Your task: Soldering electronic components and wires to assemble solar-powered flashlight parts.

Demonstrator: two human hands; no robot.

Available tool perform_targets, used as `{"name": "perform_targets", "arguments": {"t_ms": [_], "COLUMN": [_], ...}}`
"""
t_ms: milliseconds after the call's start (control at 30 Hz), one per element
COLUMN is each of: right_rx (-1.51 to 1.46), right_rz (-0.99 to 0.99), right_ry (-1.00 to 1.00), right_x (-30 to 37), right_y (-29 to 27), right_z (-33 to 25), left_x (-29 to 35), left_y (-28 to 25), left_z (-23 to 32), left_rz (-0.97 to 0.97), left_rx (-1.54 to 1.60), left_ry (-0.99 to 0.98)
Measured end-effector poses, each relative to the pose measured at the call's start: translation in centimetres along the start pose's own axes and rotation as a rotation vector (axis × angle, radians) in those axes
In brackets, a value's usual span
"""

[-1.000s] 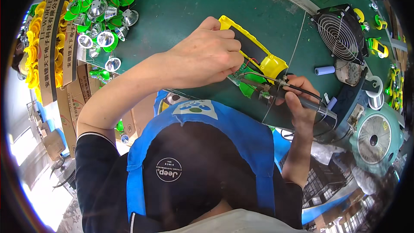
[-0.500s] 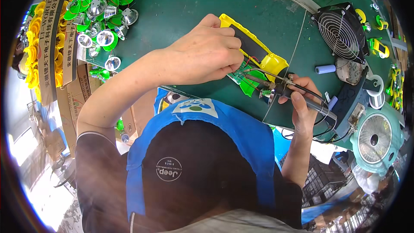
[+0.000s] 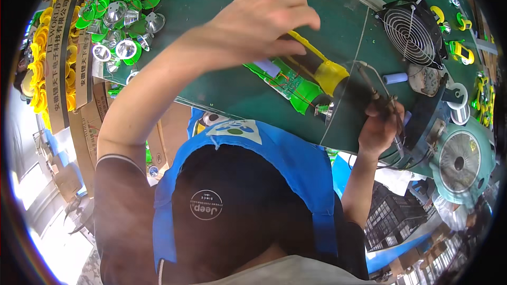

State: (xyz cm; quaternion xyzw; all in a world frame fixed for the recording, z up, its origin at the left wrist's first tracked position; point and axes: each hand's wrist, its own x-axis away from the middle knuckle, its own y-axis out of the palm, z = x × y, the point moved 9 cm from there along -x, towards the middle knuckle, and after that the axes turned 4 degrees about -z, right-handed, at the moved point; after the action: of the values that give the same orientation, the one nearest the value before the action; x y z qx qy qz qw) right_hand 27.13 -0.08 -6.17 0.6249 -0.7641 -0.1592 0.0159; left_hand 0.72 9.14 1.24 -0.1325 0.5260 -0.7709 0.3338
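My left hand (image 3: 272, 20) hovers above a yellow plastic housing half (image 3: 331, 75), its thumb and fingers apart and nothing seen between them. Just below the hand, a green housing half (image 3: 302, 95) lies on the green table, carrying a circuit board (image 3: 285, 81), red wires and a lilac cell (image 3: 267, 67). At its right end sits a small silver reflector (image 3: 324, 111). In my right hand (image 3: 381, 129) is a soldering iron (image 3: 384, 97), blurred by motion, its tip up and clear of the housing. The left hand hides part of the yellow piece.
A black fan with a wire guard (image 3: 412, 31) stands at the far right, near a loose lilac cell (image 3: 395, 78). Beyond my right hand are a solder spool (image 3: 458, 106) and a pale green fan (image 3: 458, 163). Green lamp parts with reflectors (image 3: 125, 48) and a cardboard box (image 3: 59, 68) occupy the left.
My left hand has risen off the workpiece and its fingers have spread. The soldering iron has swung away to the right, its tip now pointing up. The green half with its board shows more fully.
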Motion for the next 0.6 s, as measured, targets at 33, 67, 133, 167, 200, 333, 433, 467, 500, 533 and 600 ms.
{"name": "perform_targets", "arguments": {"t_ms": [33,67,133,167,200,333,433,467,500,533,600], "right_rx": [-0.033,-0.081,-0.101,-0.156,-0.120,-0.133,-0.121,-0.123,-0.136,-0.130,-0.166], "right_rz": [-0.004,0.000,-0.009,0.020,0.012,0.046,0.055,0.043,0.042,0.064,0.049], "right_ry": [0.008,0.022,0.006,-0.006,-0.044,0.006,0.002,0.006,0.005,0.022,0.034], "right_x": [0.0,0.0,0.1,0.2,0.2,0.1,0.1,0.1,0.0,0.1,0.0], "right_y": [-0.2,-0.3,-0.2,-0.4,-0.2,-0.2,-0.2,-0.1,0.0,-0.2,0.0], "right_z": [0.1,0.2,0.0,-0.2,-0.6,-0.5,-0.6,-0.6,-0.6,-0.4,-0.2], "left_x": [-0.7,-1.1,-1.2,-0.8,0.0,5.2,7.1,7.0,6.7,6.0,3.3], "left_y": [0.2,1.9,2.1,0.1,-1.7,-0.9,0.0,-0.6,-1.6,-2.6,-4.2], "left_z": [-0.5,-1.7,-1.6,-0.4,0.7,2.9,1.9,1.3,0.3,-0.9,-5.7], "left_rz": [0.003,-0.214,-0.285,-0.101,0.036,-0.154,-0.125,-0.025,0.081,0.170,0.262], "left_rx": [-0.097,-0.182,-0.083,-0.106,-0.188,-0.173,-0.077,-0.018,-0.050,-0.073,-0.008], "left_ry": [-0.011,-0.083,-0.043,0.045,0.125,0.140,0.055,0.055,0.050,0.045,-0.173]}}
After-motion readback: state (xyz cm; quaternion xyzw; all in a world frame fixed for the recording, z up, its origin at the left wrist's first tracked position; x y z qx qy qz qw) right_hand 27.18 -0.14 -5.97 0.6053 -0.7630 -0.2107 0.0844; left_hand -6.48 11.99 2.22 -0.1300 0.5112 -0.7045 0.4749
